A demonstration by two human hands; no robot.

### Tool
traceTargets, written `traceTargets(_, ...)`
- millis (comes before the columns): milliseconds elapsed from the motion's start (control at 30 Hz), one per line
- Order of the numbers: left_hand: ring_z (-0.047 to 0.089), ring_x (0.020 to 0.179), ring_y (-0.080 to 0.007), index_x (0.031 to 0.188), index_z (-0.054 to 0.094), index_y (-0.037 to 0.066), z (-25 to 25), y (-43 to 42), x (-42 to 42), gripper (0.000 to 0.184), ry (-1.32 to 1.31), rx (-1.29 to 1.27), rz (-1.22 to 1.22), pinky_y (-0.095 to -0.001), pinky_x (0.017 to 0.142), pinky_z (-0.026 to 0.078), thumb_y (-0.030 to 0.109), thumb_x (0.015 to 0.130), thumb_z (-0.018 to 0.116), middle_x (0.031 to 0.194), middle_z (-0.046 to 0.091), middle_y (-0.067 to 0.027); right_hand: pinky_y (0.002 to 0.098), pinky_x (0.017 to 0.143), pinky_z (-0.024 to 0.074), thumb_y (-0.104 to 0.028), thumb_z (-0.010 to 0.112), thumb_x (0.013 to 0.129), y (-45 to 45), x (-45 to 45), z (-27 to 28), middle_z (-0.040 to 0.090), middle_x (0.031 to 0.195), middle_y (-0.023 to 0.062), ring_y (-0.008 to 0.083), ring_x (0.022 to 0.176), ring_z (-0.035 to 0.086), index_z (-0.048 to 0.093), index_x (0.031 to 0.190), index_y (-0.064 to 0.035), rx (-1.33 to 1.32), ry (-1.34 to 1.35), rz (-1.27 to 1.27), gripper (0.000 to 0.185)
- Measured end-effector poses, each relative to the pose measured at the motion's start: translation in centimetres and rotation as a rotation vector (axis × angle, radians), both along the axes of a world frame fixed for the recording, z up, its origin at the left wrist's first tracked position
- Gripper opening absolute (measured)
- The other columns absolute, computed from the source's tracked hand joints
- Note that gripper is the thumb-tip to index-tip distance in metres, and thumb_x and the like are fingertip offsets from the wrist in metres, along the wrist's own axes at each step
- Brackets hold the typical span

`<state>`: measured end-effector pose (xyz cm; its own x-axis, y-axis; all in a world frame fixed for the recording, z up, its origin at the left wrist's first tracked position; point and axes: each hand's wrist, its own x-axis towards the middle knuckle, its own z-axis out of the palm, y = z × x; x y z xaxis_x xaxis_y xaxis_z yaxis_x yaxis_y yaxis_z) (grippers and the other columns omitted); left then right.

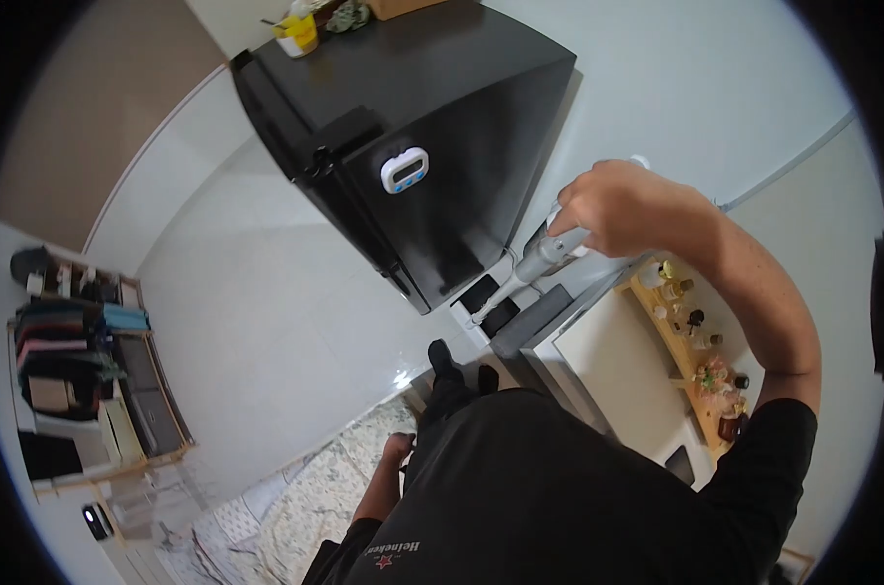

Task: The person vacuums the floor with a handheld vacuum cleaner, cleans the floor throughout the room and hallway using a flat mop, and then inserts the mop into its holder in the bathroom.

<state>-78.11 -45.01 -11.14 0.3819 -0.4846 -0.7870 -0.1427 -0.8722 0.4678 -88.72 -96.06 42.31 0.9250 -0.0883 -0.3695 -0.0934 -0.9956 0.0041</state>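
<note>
One bare right hand [612, 207] is up at the top end of a slim grey-and-white stick vacuum [533, 268], fingers curled around it; the tube slants down from below the grip, its foot low between the dark, box-shaped refrigerator [451, 185] and the white, flat-topped cabinet [612, 356]! Down beside the black printed T-shirt [530, 487], the bare left hand [397, 448] hangs well apart from the vacuum, too small to tell whether it's gripping anything.
</note>
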Motion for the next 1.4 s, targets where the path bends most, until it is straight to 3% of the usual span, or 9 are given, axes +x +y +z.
traceTargets(200, 0.066, 0.074, -0.029, 0.082, 0.068, -0.004, -1.2, -6.1, 9.4, 0.04, -0.018, -0.122, -0.264, -0.0395, 0.073, 0.049, 0.034, 0.084, 0.055, 0.079, 0.069, -0.0161, 0.0262, 0.076, 0.0402, 0.003, 0.062, 0.07, -2.2, 1.9, 2.2, 0.062, 0.08, 0.0, 0.0158, 0.074, 0.057, 0.072, 0.105, -0.0195, -0.169, 0.068, -0.075, 0.043)
traceTargets(467, 0.063, 0.091, -0.0335, 0.087, 0.067, -0.001, -0.4, -10.0, 17.7, 0.036, 0.041, 0.065, -0.166, -0.0421, 0.083, 0.048, 0.03, 0.088, 0.049, 0.096, 0.067, -0.0202, 0.0316, 0.076, 0.0364, 0.004, 0.061, 0.068, -6.6, 3.4, 0.3, 0.057, 0.078, 0.0016, 0.0153, 0.075, 0.053, 0.074, 0.096, -0.0212, -0.248, -0.019, -0.133, 0.04)
traceTargets(533, 0.062, 0.094, -0.034, 0.088, 0.067, 0.001, -2.6, -9.1, 19.4, 0.035, -0.16, -0.087, -0.621, -0.0419, 0.084, 0.048, 0.03, 0.089, 0.048, 0.096, 0.067, -0.0193, 0.032, 0.076, 0.0358, 0.003, 0.061, 0.068, -7.2, 3.1, -0.9, 0.056, 0.077, 0.0021, 0.0155, 0.074, 0.053, 0.074, 0.097, -0.021, -0.266, -0.06, -0.125, 0.04)
traceTargets(667, 0.063, 0.093, -0.0334, 0.088, 0.067, 0.0, -2.1, -8.4, 20.7, 0.035, -0.246, -0.126, -0.815, -0.0422, 0.083, 0.048, 0.032, 0.088, 0.051, 0.094, 0.068, -0.0163, 0.0311, 0.077, 0.037, 0.001, 0.063, 0.069, -7.9, 3.8, -1.9, 0.06, 0.082, -0.0008, 0.015, 0.076, 0.056, 0.073, 0.1, -0.0255, -0.324, -0.024, -0.073, 0.042)
traceTargets(700, 0.064, 0.09, -0.0337, 0.087, 0.068, 0.0, 0.5, -9.6, 20.4, 0.038, -0.055, 0.097, -0.35, -0.0419, 0.083, 0.049, 0.035, 0.086, 0.054, 0.092, 0.069, -0.0173, 0.0315, 0.078, 0.037, -0.001, 0.064, 0.07, -7.9, 4.2, -2.1, 0.06, 0.083, -0.0015, 0.0144, 0.078, 0.057, 0.073, 0.1, -0.0266, -0.346, 0.027, -0.076, 0.041)
traceTargets(800, 0.065, 0.089, -0.0344, 0.087, 0.069, -0.001, 0.3, -9.3, 20.2, 0.04, -0.029, 0.14, -0.246, -0.0416, 0.082, 0.049, 0.037, 0.085, 0.055, 0.092, 0.069, -0.0194, 0.0329, 0.08, 0.037, -0.005, 0.065, 0.071, -8.6, 5.0, -3.0, 0.061, 0.085, -0.003, 0.0131, 0.084, 0.058, 0.072, 0.102, -0.0273, -0.406, 0.084, -0.046, 0.039)
traceTargets(1233, 0.066, 0.088, -0.0342, 0.091, 0.068, -0.003, 2.7, -11.3, 20.3, 0.041, 0.012, 0.149, -0.201, -0.0419, 0.081, 0.049, 0.035, 0.085, 0.055, 0.091, 0.068, -0.0219, 0.0336, 0.085, 0.0357, -0.008, 0.061, 0.077, -11.2, 4.3, -8.3, 0.062, 0.095, -0.0041, 0.0101, 0.092, 0.057, 0.07, 0.105, -0.0327, -0.497, 0.169, -0.034, 0.038)
traceTargets(1333, 0.066, 0.086, -0.0321, 0.091, 0.068, -0.004, 2.5, -11.1, 20.6, 0.041, -0.049, 0.07, -0.429, -0.0411, 0.08, 0.049, 0.035, 0.085, 0.055, 0.089, 0.069, -0.0199, 0.0328, 0.084, 0.0353, -0.003, 0.062, 0.074, -11.7, 4.0, -9.1, 0.062, 0.093, -0.0023, 0.0133, 0.089, 0.057, 0.072, 0.105, -0.0299, -0.443, 0.099, -0.053, 0.042)
traceTargets(1400, 0.066, 0.086, -0.0319, 0.092, 0.069, -0.001, 2.0, -11.0, 20.6, 0.037, 0.013, 0.176, -0.183, -0.0407, 0.079, 0.05, 0.034, 0.085, 0.056, 0.089, 0.069, -0.0186, 0.0331, 0.087, 0.0352, -0.007, 0.061, 0.077, -12.3, 3.9, -9.4, 0.062, 0.097, -0.0039, 0.0122, 0.091, 0.057, 0.07, 0.107, -0.0343, -0.436, 0.168, -0.082, 0.041)
